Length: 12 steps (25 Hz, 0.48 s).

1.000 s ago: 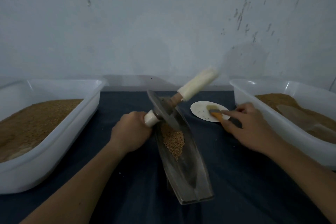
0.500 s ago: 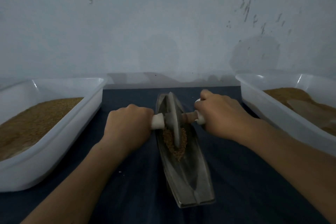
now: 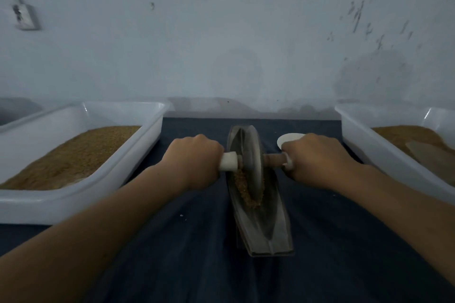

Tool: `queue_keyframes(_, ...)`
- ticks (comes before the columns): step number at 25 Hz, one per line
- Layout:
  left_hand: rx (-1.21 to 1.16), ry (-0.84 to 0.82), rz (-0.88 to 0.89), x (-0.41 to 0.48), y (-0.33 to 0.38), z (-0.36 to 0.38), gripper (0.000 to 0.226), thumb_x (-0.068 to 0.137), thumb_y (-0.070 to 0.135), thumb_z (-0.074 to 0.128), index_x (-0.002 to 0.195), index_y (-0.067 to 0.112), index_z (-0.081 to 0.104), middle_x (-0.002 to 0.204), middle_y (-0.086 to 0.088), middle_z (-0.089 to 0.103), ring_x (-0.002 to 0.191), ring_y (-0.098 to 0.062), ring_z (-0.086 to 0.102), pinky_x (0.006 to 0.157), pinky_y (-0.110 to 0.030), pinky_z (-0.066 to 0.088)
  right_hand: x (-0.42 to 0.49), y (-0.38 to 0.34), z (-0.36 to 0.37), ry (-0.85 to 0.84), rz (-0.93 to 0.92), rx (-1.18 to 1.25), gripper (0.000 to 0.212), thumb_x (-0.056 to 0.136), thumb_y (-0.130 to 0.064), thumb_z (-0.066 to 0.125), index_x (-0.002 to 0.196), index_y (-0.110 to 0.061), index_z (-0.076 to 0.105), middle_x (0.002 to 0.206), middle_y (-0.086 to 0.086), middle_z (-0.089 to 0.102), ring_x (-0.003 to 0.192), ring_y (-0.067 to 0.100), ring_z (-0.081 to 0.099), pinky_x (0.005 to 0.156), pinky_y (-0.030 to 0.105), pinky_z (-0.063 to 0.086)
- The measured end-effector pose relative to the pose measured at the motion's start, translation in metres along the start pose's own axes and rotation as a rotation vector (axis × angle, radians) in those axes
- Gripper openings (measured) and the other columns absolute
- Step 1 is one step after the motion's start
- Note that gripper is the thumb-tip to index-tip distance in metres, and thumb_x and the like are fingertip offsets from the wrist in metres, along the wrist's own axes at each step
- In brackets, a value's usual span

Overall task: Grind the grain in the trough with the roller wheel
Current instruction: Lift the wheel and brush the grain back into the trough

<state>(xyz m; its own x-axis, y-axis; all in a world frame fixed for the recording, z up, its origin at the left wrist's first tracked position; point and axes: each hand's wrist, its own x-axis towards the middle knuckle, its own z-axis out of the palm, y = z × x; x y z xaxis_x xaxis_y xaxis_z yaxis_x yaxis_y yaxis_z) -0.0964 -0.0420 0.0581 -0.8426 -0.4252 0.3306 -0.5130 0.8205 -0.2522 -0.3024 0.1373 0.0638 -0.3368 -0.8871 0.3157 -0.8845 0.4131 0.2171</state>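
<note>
A long boat-shaped metal trough (image 3: pixel 268 226) lies on the dark cloth, pointing away from me. The metal roller wheel (image 3: pixel 251 162) stands upright in its far half, over a strip of brown grain (image 3: pixel 242 186). An axle with white-wrapped handles runs through the wheel. My left hand (image 3: pixel 194 160) grips the left handle, my right hand (image 3: pixel 317 157) grips the right one. Both fists sit level on either side of the trough.
A white plastic tub (image 3: pixel 81 194) of brown grain stands at the left. A second white tub (image 3: pixel 374 150) with grain and a flat scoop is at the right. A small white dish (image 3: pixel 286 139) peeks out behind my right hand. The wall is close behind.
My right hand left the small dish and took the right handle. The tilted roller came level and upright in the trough, and now sits slightly nearer over the grain.
</note>
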Motion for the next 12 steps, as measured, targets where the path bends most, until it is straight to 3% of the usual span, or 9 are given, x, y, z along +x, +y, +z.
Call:
queue_keyframes(2,0.039,0.022,0.028,0.001,0.001,0.004,0.02,0.081,0.042,0.065,0.079,0.036,0.046,0.067,0.012,0.038,0.053,-0.008,0.035,0.048,-0.028,0.026,-0.004,0.003,0.009,0.059,-0.028,-0.059,0.026,0.082,-0.047,0.056,0.072,-0.028,0.042,0.072,-0.009,0.044,0.057,0.008,0.037,0.047,0.026,0.028)
queue_keyframes(4,0.059,0.047,-0.023,0.011,0.003,0.01,0.012,0.084,0.041,0.063,0.084,0.032,0.055,0.067,0.01,0.037,0.055,-0.011,0.038,0.05,-0.03,0.031,0.009,0.0,0.013,0.069,-0.023,-0.029,0.028,0.083,-0.047,0.059,0.071,-0.029,0.041,0.074,-0.01,0.048,0.059,0.01,0.043,0.048,0.027,0.032)
queue_keyframes(7,0.086,0.063,-0.108,0.03,0.006,0.007,0.018,0.086,0.043,0.063,0.094,0.028,0.062,0.07,0.006,0.038,0.063,-0.019,0.044,0.056,-0.034,0.037,0.036,-0.005,0.013,0.023,0.029,0.051,0.024,0.086,-0.044,0.065,0.079,-0.031,0.046,0.085,-0.004,0.058,0.077,0.022,0.058,0.061,0.033,0.041)
queue_keyframes(9,0.133,0.082,-0.075,0.034,0.008,0.0,0.018,0.086,0.043,0.064,0.095,0.027,0.062,0.068,0.005,0.035,0.061,-0.019,0.044,0.055,-0.033,0.034,0.037,-0.003,0.013,-0.022,0.073,0.092,0.02,0.087,-0.044,0.064,0.087,-0.029,0.051,0.09,-0.001,0.06,0.082,0.024,0.06,0.064,0.035,0.045)
queue_keyframes(12,0.153,0.121,0.007,0.013,0.008,-0.004,0.014,0.084,0.04,0.063,0.085,0.03,0.054,0.064,0.008,0.031,0.051,-0.013,0.032,0.049,-0.03,0.024,0.004,0.009,0.016,0.004,0.031,0.054,0.023,0.084,-0.047,0.056,0.075,-0.028,0.047,0.076,-0.009,0.054,0.065,0.012,0.053,0.049,0.029,0.04)
